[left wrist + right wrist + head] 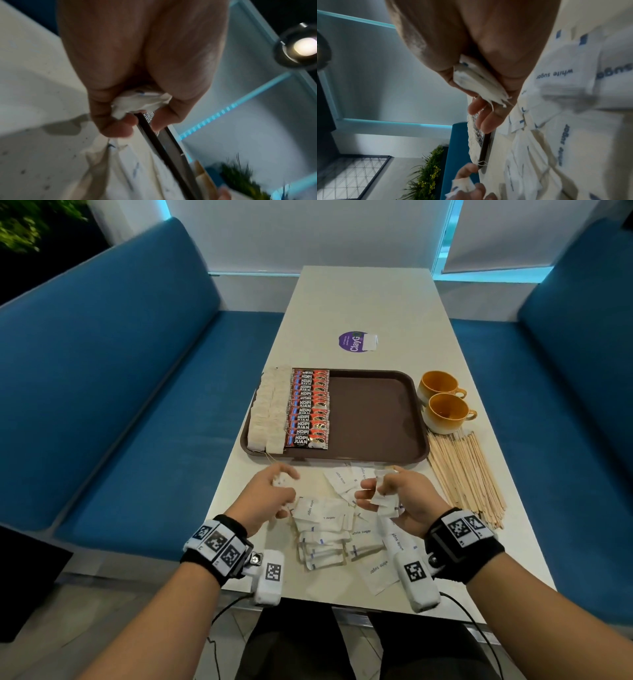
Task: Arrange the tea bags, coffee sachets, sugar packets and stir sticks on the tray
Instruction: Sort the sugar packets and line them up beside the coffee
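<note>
A brown tray (373,412) sits mid-table with two columns of white tea bags (269,410) along its left side and a column of red coffee sachets (310,409) beside them. White sugar packets (325,529) lie scattered on the table in front of the tray. My left hand (274,494) hovers over the pile and grips sugar packets (137,102) in curled fingers. My right hand (390,494) holds a small stack of sugar packets (385,499), also seen as a stack of sugar packets (479,83) in the right wrist view. Wooden stir sticks (466,474) lie right of the tray.
Two orange cups (443,405) stand at the tray's right edge. A purple sticker (356,341) marks the far table (363,299). Blue benches (113,392) flank both sides. The tray's right half is bare.
</note>
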`<state>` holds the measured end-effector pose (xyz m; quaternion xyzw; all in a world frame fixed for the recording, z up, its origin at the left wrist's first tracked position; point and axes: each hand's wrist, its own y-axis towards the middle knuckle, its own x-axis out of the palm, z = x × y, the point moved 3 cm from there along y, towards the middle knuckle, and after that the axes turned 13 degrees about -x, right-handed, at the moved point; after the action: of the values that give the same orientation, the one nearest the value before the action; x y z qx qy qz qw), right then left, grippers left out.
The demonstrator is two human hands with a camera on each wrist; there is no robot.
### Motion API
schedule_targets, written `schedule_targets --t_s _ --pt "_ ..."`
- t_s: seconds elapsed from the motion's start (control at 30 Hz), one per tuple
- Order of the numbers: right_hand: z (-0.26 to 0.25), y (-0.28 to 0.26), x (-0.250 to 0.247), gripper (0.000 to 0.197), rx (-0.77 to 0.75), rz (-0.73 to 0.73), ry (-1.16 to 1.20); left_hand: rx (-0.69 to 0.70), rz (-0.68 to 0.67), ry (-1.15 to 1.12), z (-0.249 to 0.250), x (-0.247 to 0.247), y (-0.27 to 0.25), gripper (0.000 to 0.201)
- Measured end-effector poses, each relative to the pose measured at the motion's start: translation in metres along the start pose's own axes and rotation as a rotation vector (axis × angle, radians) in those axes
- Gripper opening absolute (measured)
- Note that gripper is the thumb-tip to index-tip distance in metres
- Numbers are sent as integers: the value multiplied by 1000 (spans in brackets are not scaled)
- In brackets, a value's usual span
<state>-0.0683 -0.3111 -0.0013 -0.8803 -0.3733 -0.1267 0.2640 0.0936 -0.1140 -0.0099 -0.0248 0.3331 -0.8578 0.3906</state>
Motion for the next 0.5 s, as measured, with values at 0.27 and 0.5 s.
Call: schedule_targets --t_s 0.27,0.5 --pt "-2 14 13 2 -140 -144 -751 44 202 720 -3 23 10 55" --pt "3 37 38 29 -265 -256 -1367 42 128 763 -6 29 10 51"
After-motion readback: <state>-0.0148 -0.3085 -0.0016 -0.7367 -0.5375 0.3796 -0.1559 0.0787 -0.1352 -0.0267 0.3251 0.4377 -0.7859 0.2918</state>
